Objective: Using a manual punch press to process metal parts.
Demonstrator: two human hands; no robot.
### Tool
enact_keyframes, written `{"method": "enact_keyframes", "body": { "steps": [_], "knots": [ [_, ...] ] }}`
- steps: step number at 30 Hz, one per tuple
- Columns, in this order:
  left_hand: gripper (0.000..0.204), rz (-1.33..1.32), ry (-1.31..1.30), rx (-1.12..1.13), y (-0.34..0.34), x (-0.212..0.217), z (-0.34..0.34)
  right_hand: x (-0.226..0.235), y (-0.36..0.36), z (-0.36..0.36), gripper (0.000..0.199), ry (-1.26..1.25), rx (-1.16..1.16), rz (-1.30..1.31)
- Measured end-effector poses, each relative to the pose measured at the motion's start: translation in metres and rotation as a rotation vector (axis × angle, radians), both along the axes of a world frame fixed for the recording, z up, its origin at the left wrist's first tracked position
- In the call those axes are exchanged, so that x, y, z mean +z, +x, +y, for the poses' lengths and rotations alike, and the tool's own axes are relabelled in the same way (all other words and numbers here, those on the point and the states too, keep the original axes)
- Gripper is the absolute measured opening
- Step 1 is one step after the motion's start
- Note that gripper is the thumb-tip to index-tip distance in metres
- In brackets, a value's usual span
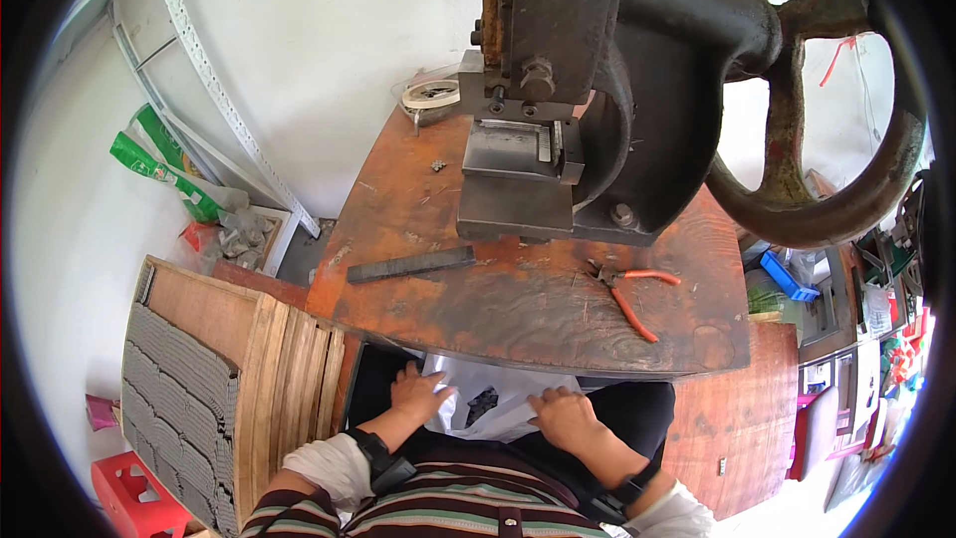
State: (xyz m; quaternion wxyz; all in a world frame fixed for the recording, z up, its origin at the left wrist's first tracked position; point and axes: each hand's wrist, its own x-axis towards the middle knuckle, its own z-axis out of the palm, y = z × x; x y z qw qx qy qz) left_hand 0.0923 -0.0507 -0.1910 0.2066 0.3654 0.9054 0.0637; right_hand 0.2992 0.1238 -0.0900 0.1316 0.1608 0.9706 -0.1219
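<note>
Wooden desk (468, 314) is topped toward its far right corner by black press (677, 100). White bag (520, 387) is spread over lap (637, 408) below desk's near edge, touched by left hand (416, 397) and right hand (566, 418); fingers part-curled, grip can't be told. Pliers (632, 314) are laid near right edge, metal bar (410, 264) near left. Dark bits (483, 402) are held in bag.

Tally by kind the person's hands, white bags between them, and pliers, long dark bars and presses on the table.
Hands (left hand, right hand): 2
White bag: 1
Pliers: 1
Long dark bar: 1
Press: 1
Total: 6
</note>
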Motion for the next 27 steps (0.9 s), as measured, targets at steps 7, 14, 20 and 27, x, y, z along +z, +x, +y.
{"method": "enact_keyframes", "body": {
  "steps": [7,14,20,27],
  "knots": [
    [0.045,-0.331,0.041,0.548,0.000,-0.092,0.020,-0.165,-0.027,0.054,0.067,-0.223,-0.421,-0.006],
    [0.020,-1.331,0.830,1.245,-0.013,-0.088,-0.014,-0.225,-0.008,0.031,0.042,-1.843,-1.431,0.912],
    [0.026,-1.609,0.928,1.257,-0.035,-0.088,-0.040,-0.165,0.050,0.067,0.037,-1.755,-1.675,0.829],
    [0.043,-1.725,1.044,1.265,-0.015,-0.058,-0.063,-0.117,0.070,0.024,0.038,-1.920,-1.646,0.848]
  ]
}}
